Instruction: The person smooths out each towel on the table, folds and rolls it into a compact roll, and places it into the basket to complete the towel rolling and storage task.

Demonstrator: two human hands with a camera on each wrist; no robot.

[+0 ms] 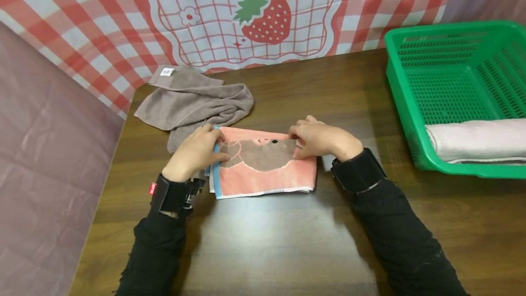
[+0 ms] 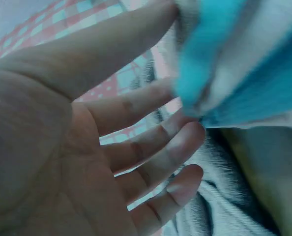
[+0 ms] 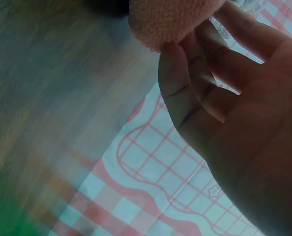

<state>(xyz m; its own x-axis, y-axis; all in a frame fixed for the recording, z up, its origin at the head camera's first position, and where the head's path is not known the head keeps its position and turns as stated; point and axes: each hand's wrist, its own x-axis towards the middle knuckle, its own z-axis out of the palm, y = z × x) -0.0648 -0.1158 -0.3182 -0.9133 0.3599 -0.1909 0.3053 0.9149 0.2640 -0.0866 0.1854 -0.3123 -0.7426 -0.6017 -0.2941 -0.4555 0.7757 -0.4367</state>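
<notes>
A folded pink towel with a grey-brown animal print and a blue left border lies in the middle of the table. My left hand pinches its left edge; in the left wrist view the thumb is on one side of the layered blue-and-white edge and fingertips are on the other. On the opposite side, my right hand grips the towel's right end. The right wrist view shows curled fingers against the pink terry cloth, with the thumb hidden there.
Behind my left hand lies a crumpled grey-brown towel with a white tag. A green plastic basket stands at the right, holding a rolled pale pink towel. A checked strawberry-print cloth hangs along the table's back edge.
</notes>
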